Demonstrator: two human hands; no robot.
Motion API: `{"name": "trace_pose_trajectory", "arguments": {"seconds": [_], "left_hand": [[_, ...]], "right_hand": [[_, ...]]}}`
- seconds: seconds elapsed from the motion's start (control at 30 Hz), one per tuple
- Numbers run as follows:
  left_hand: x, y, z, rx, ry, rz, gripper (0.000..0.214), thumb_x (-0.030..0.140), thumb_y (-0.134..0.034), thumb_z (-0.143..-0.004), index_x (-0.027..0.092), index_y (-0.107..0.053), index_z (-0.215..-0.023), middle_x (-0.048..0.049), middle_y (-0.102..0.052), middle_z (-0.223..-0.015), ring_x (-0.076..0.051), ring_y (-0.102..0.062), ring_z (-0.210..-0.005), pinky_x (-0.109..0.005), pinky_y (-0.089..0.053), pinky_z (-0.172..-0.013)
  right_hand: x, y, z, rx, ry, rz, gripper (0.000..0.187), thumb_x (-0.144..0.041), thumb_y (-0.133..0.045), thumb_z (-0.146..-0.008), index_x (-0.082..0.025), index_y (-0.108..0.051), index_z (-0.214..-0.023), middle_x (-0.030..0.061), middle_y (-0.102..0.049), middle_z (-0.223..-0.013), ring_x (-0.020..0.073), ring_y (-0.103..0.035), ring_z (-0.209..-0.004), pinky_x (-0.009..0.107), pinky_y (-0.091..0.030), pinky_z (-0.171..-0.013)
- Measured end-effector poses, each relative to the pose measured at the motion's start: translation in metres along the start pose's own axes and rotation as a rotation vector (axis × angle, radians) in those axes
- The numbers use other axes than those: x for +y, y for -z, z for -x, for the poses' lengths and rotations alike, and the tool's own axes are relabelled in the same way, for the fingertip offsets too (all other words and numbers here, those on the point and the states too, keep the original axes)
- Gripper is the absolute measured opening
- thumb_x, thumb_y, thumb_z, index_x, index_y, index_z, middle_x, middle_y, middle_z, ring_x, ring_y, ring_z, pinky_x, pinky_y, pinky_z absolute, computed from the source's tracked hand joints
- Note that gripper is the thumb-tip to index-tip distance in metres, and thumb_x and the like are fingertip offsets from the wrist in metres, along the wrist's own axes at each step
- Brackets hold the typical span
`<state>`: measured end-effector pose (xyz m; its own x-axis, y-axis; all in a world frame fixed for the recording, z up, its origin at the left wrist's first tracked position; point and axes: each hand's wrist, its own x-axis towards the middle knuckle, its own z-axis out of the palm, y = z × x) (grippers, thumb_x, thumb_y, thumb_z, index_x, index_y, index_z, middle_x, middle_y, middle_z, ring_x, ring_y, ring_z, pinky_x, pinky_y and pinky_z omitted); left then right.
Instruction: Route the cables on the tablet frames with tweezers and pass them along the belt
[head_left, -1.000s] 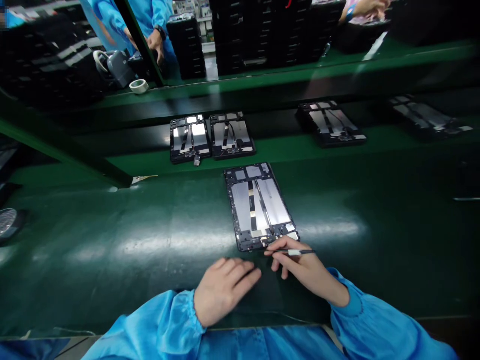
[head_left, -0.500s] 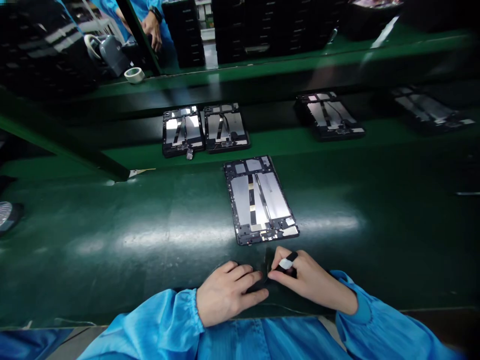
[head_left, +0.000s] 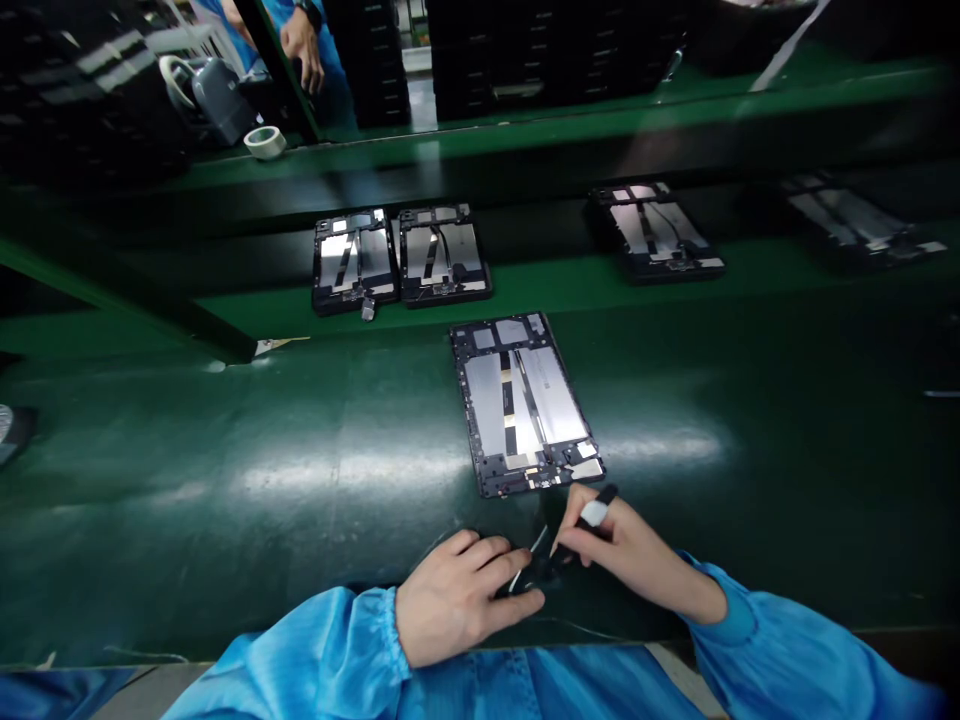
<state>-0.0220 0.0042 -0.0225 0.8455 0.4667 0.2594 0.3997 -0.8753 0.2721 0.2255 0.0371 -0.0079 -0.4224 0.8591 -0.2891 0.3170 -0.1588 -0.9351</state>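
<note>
Glossy green tabletop [head_left: 225, 420] spreads out wide, and the opened tablet [head_left: 555, 400] lies flat just beyond both hands. Right hand [head_left: 630, 552] is pinching a slim dark tool [head_left: 595, 513], point low; left hand [head_left: 469, 595] lies palm down beside a pale strip [head_left: 539, 540], and I can't tell whether it grips anything. I'd want light, steady tip work here, left hand bracing. Watching the front edge, close under the wrists; room to move runs left and right, with more units [head_left: 446, 255] lining the back.
</note>
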Motion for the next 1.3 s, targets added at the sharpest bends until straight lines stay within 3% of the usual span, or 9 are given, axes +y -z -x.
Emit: {"name": "trace_pose_trajectory", "arguments": {"seconds": [0.17, 0.27, 0.4, 1.3], "left_hand": [[-0.01, 0.005, -0.004, 0.064, 0.033, 0.09, 0.032, 0.017, -0.053, -0.097, 0.036, -0.063, -0.12, -0.002, -0.062, -0.126, -0.017, -0.058, -0.102, -0.029, -0.046, -0.079], [-0.026, 0.007, -0.006, 0.158, 0.113, 0.087, 0.026, 0.019, -0.048, -0.098, 0.027, -0.065, -0.117, -0.0048, -0.067, -0.114, -0.016, -0.06, -0.094, -0.028, -0.048, -0.074], [-0.042, 0.004, -0.007, 0.255, 0.232, -0.035, 0.022, 0.015, -0.051, -0.097, 0.019, -0.064, -0.114, -0.0062, -0.069, -0.107, -0.018, -0.061, -0.092, -0.03, -0.05, -0.077], [-0.034, -0.005, -0.011, 0.194, 0.253, -0.096, 0.023, 0.016, -0.048, -0.099, 0.017, -0.062, -0.117, -0.005, -0.07, -0.111, -0.018, -0.06, -0.095, -0.031, -0.05, -0.078]], "right_hand": [[-0.015, 0.023, -0.044, -0.002, -0.041, -0.2, 0.036, -0.053, -0.064, -0.084, -0.02, -0.051, -0.078, 0.0019, -0.07, -0.07, 0.0145, -0.068, -0.057, 0.024, -0.054, -0.051], [-0.022, 0.024, -0.074, -0.1, -0.118, -0.197, 0.037, -0.051, -0.07, -0.079, -0.021, -0.05, -0.08, 0.0003, -0.068, -0.06, 0.0193, -0.073, -0.061, 0.022, -0.053, -0.046], [-0.022, 0.018, -0.094, -0.16, -0.154, -0.131, 0.033, -0.046, -0.071, -0.079, -0.02, -0.051, -0.081, 0.0004, -0.069, -0.058, 0.0178, -0.071, -0.055, 0.022, -0.053, -0.044], [-0.021, 0.021, -0.082, -0.135, -0.159, -0.039, 0.022, -0.039, -0.064, -0.084, -0.019, -0.054, -0.08, 0.0009, -0.069, -0.06, 0.0188, -0.073, -0.06, 0.024, -0.057, -0.05]]}}
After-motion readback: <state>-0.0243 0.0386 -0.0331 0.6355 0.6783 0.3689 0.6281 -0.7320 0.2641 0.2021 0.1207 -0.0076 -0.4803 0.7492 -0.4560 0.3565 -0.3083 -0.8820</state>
